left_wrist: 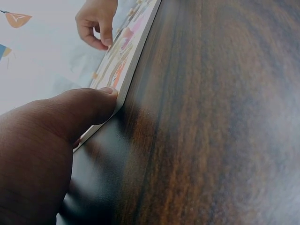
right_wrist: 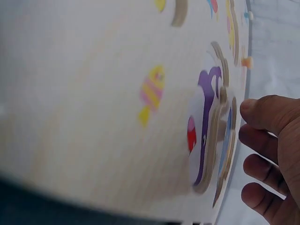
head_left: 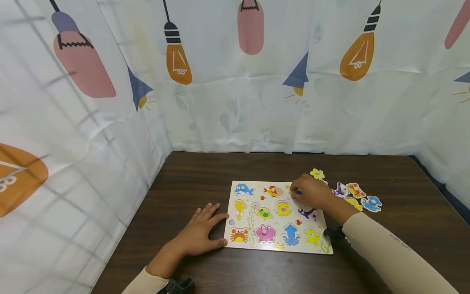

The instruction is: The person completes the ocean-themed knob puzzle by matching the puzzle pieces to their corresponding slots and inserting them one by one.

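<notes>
The wooden puzzle board (head_left: 278,215) lies flat on the dark tabletop (head_left: 404,171), nearer its front edge than its rear edge.

Left hand (head_left: 200,234): fingers straight and spread, palm down on the tabletop, thumb pressed against the board's left edge. Nothing is gripped.

Right hand (head_left: 311,192): curled over the board's rear right corner, fingertips pinching a small blue piece (head_left: 299,192), mostly hidden under the fingers. The right wrist view shows the purple whale piece (right_wrist: 205,136) seated in its recess just beside the fingers (right_wrist: 262,115).

Risks:
- The blue piece may catch on the recess rim if it is lowered tilted or rotated; the outline must match.
- The board may slide toward the tabletop's right edge if the left thumb loses contact, since only that thumb braces it.
- The right forearm passes over the seated whale and starfish pieces; a dragging sleeve could lift them by their pegs.

Count:
- Board: one.
- Seated pieces visible: ten.
- Loose pieces (head_left: 371,203) on the tabletop, right of the board: about five, partly hidden by the hand.
- Hands: two.
</notes>
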A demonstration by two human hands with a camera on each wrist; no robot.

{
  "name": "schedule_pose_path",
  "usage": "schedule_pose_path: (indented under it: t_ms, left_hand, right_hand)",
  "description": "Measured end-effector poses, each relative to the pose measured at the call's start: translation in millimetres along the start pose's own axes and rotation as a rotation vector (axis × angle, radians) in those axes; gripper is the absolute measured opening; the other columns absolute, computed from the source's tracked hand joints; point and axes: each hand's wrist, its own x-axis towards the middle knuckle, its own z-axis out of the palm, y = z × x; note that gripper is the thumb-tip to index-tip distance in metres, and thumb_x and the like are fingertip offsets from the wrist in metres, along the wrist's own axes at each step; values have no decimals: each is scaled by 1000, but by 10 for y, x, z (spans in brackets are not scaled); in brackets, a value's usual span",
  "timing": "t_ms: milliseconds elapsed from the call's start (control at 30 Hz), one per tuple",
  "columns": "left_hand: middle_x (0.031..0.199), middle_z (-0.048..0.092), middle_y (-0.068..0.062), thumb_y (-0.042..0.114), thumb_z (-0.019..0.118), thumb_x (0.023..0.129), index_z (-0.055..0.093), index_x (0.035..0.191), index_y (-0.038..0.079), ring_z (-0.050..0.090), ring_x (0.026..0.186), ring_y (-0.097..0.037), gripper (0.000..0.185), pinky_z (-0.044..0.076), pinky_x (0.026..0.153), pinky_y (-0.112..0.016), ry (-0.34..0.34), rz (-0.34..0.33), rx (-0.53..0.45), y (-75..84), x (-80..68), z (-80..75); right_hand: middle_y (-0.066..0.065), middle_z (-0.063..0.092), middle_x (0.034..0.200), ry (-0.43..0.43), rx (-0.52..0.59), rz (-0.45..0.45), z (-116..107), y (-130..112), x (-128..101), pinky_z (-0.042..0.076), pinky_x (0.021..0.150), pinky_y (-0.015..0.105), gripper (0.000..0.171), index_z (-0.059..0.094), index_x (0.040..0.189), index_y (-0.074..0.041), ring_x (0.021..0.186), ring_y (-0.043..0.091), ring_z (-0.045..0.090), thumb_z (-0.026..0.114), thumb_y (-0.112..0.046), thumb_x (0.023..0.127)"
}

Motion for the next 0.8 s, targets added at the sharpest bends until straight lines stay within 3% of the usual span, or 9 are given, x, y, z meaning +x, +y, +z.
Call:
schedule_pose_path:
  t_ms: [400, 533, 800]
  left_hand:
    - [165, 29, -12, 72, 62, 89, 49, 151, 32, 18, 154, -37, 75, 10, 121, -62, -7, 0, -3, -2, -6, -22]
    - [165, 29, -12, 72, 62, 89, 49, 151, 32, 18, 154, -37, 75, 10, 121, -62, -6, 1, 1, -11, -9, -27]
    - [166, 28, -10, 71, 62, 89, 47, 152, 32, 18, 154, -35, 76, 11, 121, -61, -4, 4, 3, -2, -2, -12]
  right_hand:
    - [0, 70, 105, 23, -18, 27, -67, 206, -231, 56, 86, 52, 16, 78, 105, -19, 102, 24, 61, 80, -26, 91]
    - [2, 69, 105, 33, -20, 46, -108, 270, -307, 56, 83, 55, 17, 78, 106, -18, 105, 28, 61, 80, -25, 91]
    - [3, 66, 101, 30, 0, 91, -229, 430, -468, 58, 70, 43, 17, 78, 105, -14, 96, 24, 59, 79, -24, 92]
